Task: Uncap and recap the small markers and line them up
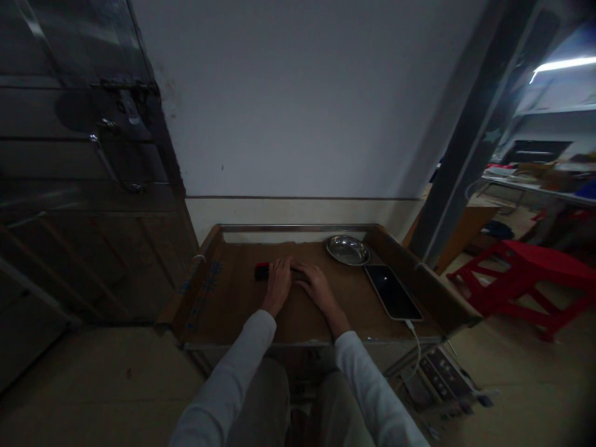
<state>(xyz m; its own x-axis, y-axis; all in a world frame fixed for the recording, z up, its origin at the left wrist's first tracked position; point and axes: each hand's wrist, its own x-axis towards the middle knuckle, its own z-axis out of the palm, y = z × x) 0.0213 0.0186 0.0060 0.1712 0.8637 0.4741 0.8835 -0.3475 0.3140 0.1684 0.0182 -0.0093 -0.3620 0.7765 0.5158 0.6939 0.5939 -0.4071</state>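
My left hand [278, 280] rests on the brown tabletop [233, 298], its fingers curled over a small red and black object [261, 270] that pokes out to its left. Close beside it lies my right hand [315, 282], fingers bent down onto a dark part of the same object or the table; the dim light hides what lies under it. Both arms wear white sleeves.
A shiny metal dish [348, 249] sits at the table's back right. A dark tablet [393, 292] lies along the right side with a white cable [416, 347] running off the front. Red stool [521, 273] stands to the right, a dark metal door [84, 155] to the left.
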